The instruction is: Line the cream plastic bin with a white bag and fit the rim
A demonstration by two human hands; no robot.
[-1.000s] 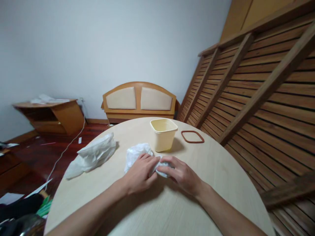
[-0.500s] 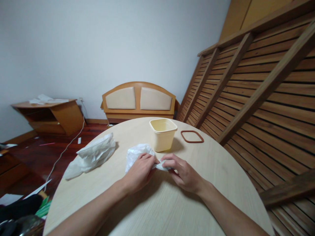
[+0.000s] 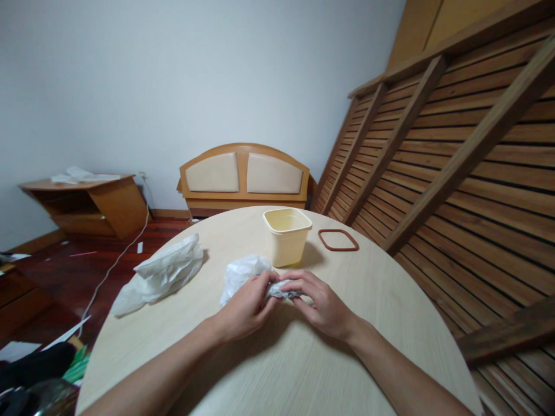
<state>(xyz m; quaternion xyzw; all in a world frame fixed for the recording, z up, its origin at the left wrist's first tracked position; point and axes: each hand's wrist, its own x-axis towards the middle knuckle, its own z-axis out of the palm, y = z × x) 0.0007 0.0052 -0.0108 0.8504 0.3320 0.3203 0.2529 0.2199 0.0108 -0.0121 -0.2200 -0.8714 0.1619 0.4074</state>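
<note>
A crumpled, whitish plastic bag (image 3: 243, 273) lies in front of me, its right end bunched into a narrow twist. My left hand (image 3: 250, 300) is closed on the bag, thumb below and fingers above. From the other side my right hand (image 3: 321, 300) pinches the bunched end between thumb and fingers. Just behind the hands stands a pale yellow square bin (image 3: 288, 245), upright. To its right a reddish-brown rounded-square ring (image 3: 339, 249) lies flat.
A second crumpled white bag (image 3: 167, 274) rests on the left of the round wooden table (image 3: 373, 358). Slatted wooden panels (image 3: 477, 173) lean along the right. Behind the table are a headboard (image 3: 245, 199) and a low cabinet (image 3: 108, 208).
My left hand has shifted its grip, its thumb now showing below the bag. The bunched end looks more gathered between both hands. Bin and ring stay put.
</note>
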